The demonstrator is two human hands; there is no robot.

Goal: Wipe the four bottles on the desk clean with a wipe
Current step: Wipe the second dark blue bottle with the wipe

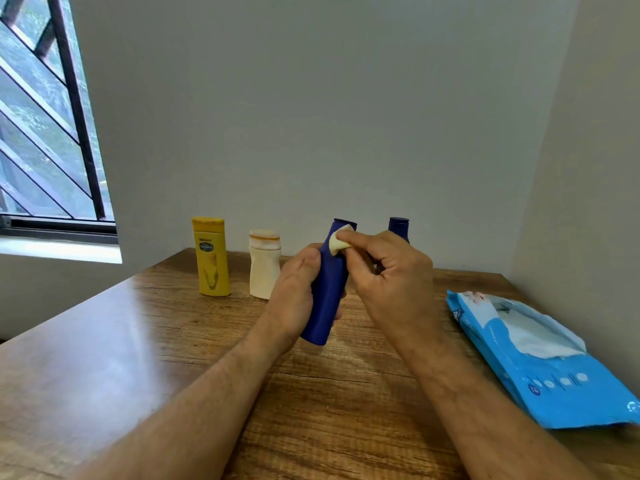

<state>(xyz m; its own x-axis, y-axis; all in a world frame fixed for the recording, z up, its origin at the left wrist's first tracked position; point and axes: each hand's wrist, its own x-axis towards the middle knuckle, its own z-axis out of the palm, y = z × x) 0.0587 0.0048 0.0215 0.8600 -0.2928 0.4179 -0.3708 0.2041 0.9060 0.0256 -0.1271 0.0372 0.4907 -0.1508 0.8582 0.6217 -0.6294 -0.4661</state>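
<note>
A: What do we have in hand?

B: Our left hand (298,289) is wrapped around the blue bottle (329,289), fingers curled behind it and thumb on the near side. It is lifted clear of the wooden desk (173,341), tilted with its cap leaning toward one o'clock.

A: And the other hand?

B: Our right hand (391,271) pinches a small folded wipe (337,242) between thumb and forefinger. The wipe is pressed against the bottle's neck, just below the cap.

A: Where are the remaining bottles?

B: Taking the held bottle as the dial's centre, the cream bottle (265,268) stands upright at about ten o'clock, just beside our left hand. The yellow bottle (211,258) stands further out the same way, near the cream one but apart from it. A second blue bottle (399,227) sits at about two o'clock, mostly hidden behind our right hand; only its cap and shoulder show.

A: Anything else on the desk?

B: A blue pack of wipes (540,368) lies flat at about four o'clock by the right wall, its flap open with white sheets showing. A barred window (45,116) is up at ten o'clock, well beyond the bottles.
</note>
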